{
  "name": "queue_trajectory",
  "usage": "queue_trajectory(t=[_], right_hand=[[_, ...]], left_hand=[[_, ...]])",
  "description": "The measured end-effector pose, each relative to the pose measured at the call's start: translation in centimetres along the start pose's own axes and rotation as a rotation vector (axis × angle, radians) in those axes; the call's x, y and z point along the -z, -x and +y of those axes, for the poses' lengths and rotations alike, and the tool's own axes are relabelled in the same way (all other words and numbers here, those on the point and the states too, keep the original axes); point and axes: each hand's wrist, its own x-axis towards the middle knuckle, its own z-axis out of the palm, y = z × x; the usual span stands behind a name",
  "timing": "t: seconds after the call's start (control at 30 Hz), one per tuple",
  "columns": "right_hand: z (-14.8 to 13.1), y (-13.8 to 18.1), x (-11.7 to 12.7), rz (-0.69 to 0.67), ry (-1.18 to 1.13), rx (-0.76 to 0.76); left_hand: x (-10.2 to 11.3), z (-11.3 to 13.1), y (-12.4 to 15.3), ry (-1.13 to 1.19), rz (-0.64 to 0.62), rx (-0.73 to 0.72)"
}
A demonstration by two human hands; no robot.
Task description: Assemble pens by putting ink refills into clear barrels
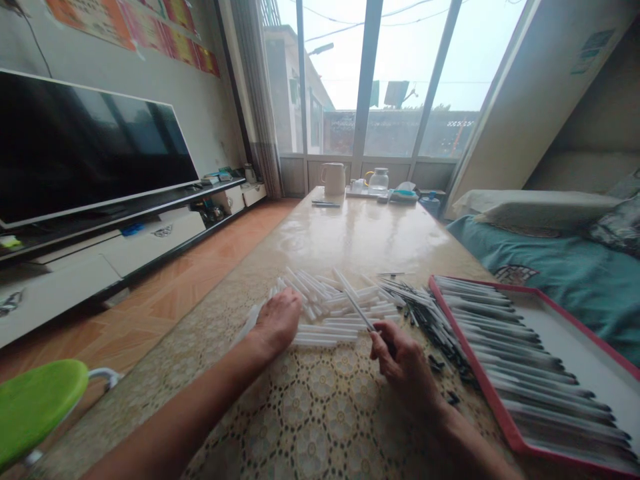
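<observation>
A heap of white pen barrels (330, 303) lies on the table (350, 233) in front of me. My left hand (277, 320) rests palm down on the left end of the heap, its fingers curled over the barrels. My right hand (403, 363) is closed in a pinch round one white barrel (359, 308), which slants up and to the left. To the right of the heap lies a pile of thin dark refills (425, 313). A red-rimmed tray (505, 427) at the right holds rows of assembled pens (505, 347).
A white jug (333, 178), a glass pot (379, 180) and small items stand at the table's far end. A television (85, 147) on a low stand is at left, a green stool (40, 403) at the near left, a teal-covered bed (550, 267) at right.
</observation>
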Motion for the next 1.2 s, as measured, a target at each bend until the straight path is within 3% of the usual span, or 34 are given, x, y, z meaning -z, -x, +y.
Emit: queue_trajectory(t=[0.17,0.37,0.43,0.5,0.57,0.63,0.9,1.2], right_hand=[[0.0,0.1,0.1,0.008,0.02,0.01],[0.0,0.2,0.4,0.076,0.2,0.072],[-0.2,0.4,0.7,0.109,0.274,0.12],[-0.6,0.6,1.0,0.119,0.322,0.179],[-1.0,0.8,1.3,0.105,0.359,0.249],[-1.4,0.9,1.6,0.089,0.407,0.309],[-1.6,0.7,1.9,0.052,0.619,0.355],[-1.3,0.8,1.6,-0.01,0.647,0.362]], left_hand=[[-1.6,-0.9,-1.0,0.049,0.036,0.05],[-1.4,0.1,0.2,0.246,0.142,0.024],[-1.4,0.9,1.1,0.477,0.18,0.059],[-1.7,1.7,2.2,1.109,0.159,0.19],[-2.2,2.4,3.4,1.574,0.093,0.335],[-2.7,2.8,4.3,1.753,0.053,0.397],[-4.0,2.3,4.5,1.761,0.03,0.323],[-4.0,2.3,4.4,1.552,-0.039,0.187]])
